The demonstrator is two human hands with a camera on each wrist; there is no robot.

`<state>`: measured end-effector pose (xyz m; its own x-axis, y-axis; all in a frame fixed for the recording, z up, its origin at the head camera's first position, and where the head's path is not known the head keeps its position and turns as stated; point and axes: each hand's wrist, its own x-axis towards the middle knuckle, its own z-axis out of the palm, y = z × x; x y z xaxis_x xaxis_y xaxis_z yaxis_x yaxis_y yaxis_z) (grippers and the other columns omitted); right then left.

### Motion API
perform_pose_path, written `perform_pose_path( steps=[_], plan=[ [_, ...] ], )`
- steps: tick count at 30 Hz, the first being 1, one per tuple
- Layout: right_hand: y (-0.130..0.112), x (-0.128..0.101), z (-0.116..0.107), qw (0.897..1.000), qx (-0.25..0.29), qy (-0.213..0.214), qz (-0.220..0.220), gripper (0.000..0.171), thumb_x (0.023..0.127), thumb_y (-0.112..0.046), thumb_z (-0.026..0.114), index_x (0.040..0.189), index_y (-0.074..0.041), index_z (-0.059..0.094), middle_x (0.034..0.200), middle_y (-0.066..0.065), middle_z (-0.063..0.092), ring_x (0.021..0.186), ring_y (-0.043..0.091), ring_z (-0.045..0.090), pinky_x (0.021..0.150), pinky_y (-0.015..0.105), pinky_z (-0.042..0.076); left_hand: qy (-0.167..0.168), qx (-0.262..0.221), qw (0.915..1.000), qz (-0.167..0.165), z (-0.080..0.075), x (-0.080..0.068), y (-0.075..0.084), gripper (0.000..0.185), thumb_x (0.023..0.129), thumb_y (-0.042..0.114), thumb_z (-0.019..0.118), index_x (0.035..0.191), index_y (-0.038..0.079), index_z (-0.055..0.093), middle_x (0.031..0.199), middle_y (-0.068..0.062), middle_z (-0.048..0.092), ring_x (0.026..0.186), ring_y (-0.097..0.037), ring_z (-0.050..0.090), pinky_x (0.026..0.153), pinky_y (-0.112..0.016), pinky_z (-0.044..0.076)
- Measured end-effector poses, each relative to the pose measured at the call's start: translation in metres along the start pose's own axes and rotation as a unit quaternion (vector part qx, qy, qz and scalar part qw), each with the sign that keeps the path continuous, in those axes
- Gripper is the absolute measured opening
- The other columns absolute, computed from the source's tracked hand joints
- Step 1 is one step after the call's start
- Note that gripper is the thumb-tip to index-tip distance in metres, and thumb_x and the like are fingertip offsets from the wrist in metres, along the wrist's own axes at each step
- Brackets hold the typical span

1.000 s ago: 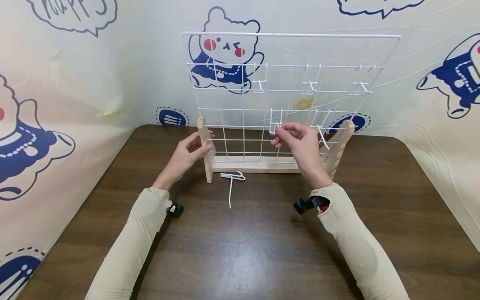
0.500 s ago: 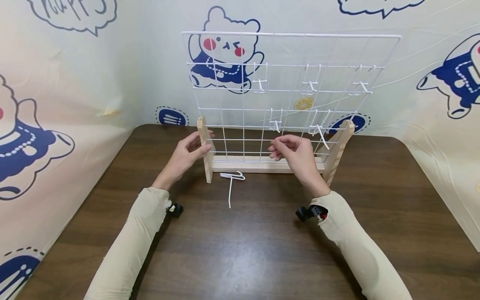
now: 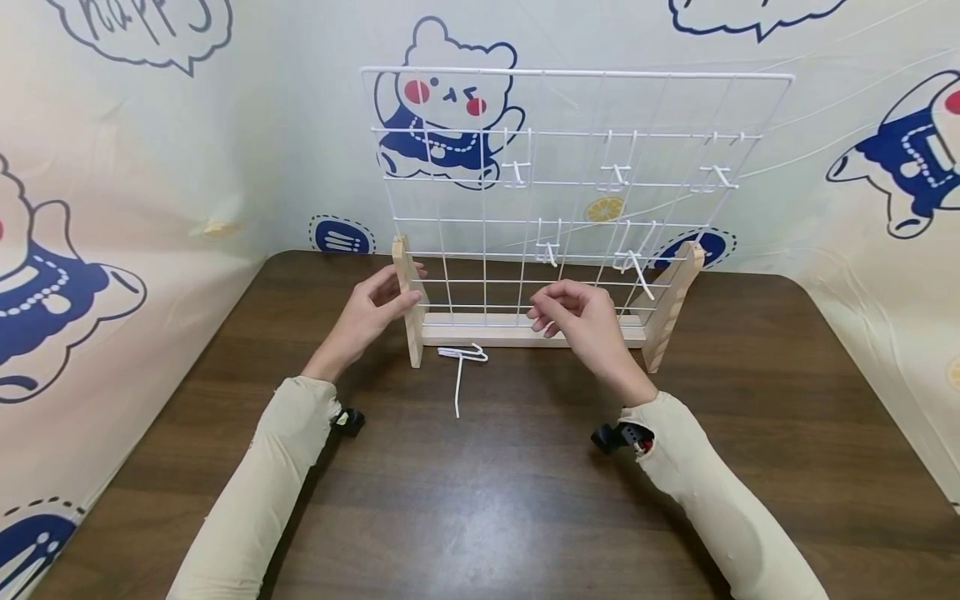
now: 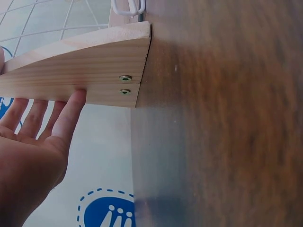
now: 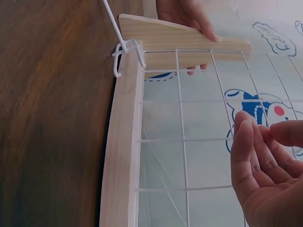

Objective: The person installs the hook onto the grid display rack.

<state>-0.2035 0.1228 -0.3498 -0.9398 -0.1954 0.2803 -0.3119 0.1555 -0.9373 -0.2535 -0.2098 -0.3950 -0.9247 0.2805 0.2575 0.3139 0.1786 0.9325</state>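
My left hand (image 3: 366, 310) grips the left wooden side board (image 3: 410, 321) of a stand, the thumb on one side and the fingers on the other. The stand holds up a white wire grid panel (image 3: 577, 73). In front of its lower middle, my right hand (image 3: 583, 323) has loosely bent fingers with nothing between them. Just above that hand, a short white wire hook (image 3: 551, 254) hangs on the grid. To its right hangs a hook with a longer prong (image 3: 641, 275). A loose white hook (image 3: 458, 383) lies on the table before the stand.
Three more white hooks, among them the middle one (image 3: 617, 175), hang in the grid's upper row. The right wooden side board (image 3: 671, 308) and a wooden base bar (image 3: 480, 335) complete the stand. A printed cloth (image 3: 262, 150) covers the wall behind the brown table (image 3: 465, 508).
My right hand has let go of the short hook in the lower row and come down and slightly left. The hook stays on the grid. My left hand keeps its place.
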Motion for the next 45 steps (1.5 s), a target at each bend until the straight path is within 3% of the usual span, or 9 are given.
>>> perform_pose_path(
  steps=[4, 11, 20, 26, 34, 38, 42, 45],
  plan=[
    [0.000, -0.002, 0.007, 1.000, -0.004, -0.010, 0.001, 0.017, 0.097, -0.013, 0.065, 0.100, 0.003, 0.069, 0.086, 0.020, 0.073, 0.069, 0.023, 0.070, 0.063, 0.037, 0.060, 0.000, 0.000, 1.0000, 0.000, 0.000, -0.002, 0.005, 0.043, 0.098, 0.021, 0.065, 0.140, 0.015, 0.054, 0.142, -0.010, 0.055, 0.124, -0.023, 0.054, 0.100, -0.040, 0.050],
    [0.004, -0.008, 0.025, 0.999, 0.005, -0.041, 0.010, 0.013, 0.096, -0.008, 0.065, 0.098, 0.004, 0.070, 0.085, 0.022, 0.071, 0.067, 0.025, 0.069, 0.060, 0.033, 0.059, -0.004, 0.004, 0.9999, -0.008, 0.005, -0.009, 0.029, 0.045, 0.099, 0.015, 0.063, 0.141, 0.006, 0.051, 0.144, -0.020, 0.051, 0.124, -0.025, 0.054, 0.101, -0.041, 0.050],
    [0.007, -0.012, 0.049, 0.995, -0.010, -0.100, 0.020, 0.014, 0.097, -0.004, 0.062, 0.102, 0.008, 0.068, 0.087, 0.027, 0.070, 0.069, 0.040, 0.067, 0.061, 0.038, 0.059, -0.004, 0.006, 0.9999, -0.008, 0.004, -0.010, 0.030, 0.044, 0.099, 0.015, 0.063, 0.141, 0.007, 0.052, 0.141, -0.017, 0.054, 0.124, -0.026, 0.054, 0.099, -0.038, 0.051],
    [0.016, -0.016, 0.061, 0.988, -0.031, -0.148, 0.030, 0.014, 0.097, -0.003, 0.060, 0.105, 0.005, 0.067, 0.088, 0.023, 0.071, 0.067, 0.035, 0.068, 0.061, 0.039, 0.059, -0.008, -0.002, 1.0000, -0.006, 0.005, -0.008, 0.029, 0.044, 0.099, 0.016, 0.063, 0.141, 0.007, 0.052, 0.143, -0.021, 0.051, 0.126, -0.030, 0.053, 0.100, -0.041, 0.050],
    [0.031, -0.023, 0.071, 0.970, -0.044, -0.232, 0.060, 0.037, 0.095, -0.002, 0.061, 0.131, 0.002, 0.056, 0.094, 0.021, 0.073, 0.072, 0.031, 0.069, 0.058, 0.047, 0.058, -0.006, 0.011, 0.9999, -0.009, 0.006, -0.007, 0.029, 0.044, 0.099, 0.017, 0.063, 0.141, 0.008, 0.052, 0.140, -0.015, 0.056, 0.124, -0.026, 0.054, 0.101, -0.040, 0.049],
    [0.037, -0.026, 0.072, 0.959, -0.033, -0.276, 0.062, 0.054, 0.096, -0.001, 0.062, 0.146, -0.004, 0.042, 0.098, 0.021, 0.072, 0.075, 0.032, 0.070, 0.062, 0.045, 0.059, -0.005, 0.005, 1.0000, -0.003, 0.004, -0.004, 0.016, 0.044, 0.099, 0.017, 0.063, 0.141, 0.009, 0.052, 0.140, -0.016, 0.055, 0.124, -0.024, 0.054, 0.101, -0.039, 0.049],
    [0.038, -0.027, 0.073, 0.952, -0.029, -0.294, 0.076, 0.070, 0.095, -0.002, 0.063, 0.155, -0.009, 0.027, 0.098, 0.019, 0.072, 0.076, 0.032, 0.071, 0.064, 0.043, 0.059, -0.004, 0.002, 1.0000, 0.001, 0.001, -0.001, 0.003, 0.045, 0.099, 0.019, 0.064, 0.142, 0.011, 0.052, 0.141, -0.014, 0.056, 0.124, -0.023, 0.054, 0.100, -0.036, 0.050],
    [0.039, -0.026, 0.073, 0.951, -0.031, -0.295, 0.087, 0.073, 0.094, -0.003, 0.065, 0.155, -0.005, 0.024, 0.096, 0.017, 0.073, 0.074, 0.031, 0.071, 0.064, 0.042, 0.059, -0.001, 0.000, 1.0000, 0.003, -0.001, -0.001, 0.001, 0.045, 0.098, 0.021, 0.065, 0.141, 0.012, 0.053, 0.139, -0.009, 0.058, 0.124, -0.023, 0.055, 0.099, -0.036, 0.051]
  ],
)
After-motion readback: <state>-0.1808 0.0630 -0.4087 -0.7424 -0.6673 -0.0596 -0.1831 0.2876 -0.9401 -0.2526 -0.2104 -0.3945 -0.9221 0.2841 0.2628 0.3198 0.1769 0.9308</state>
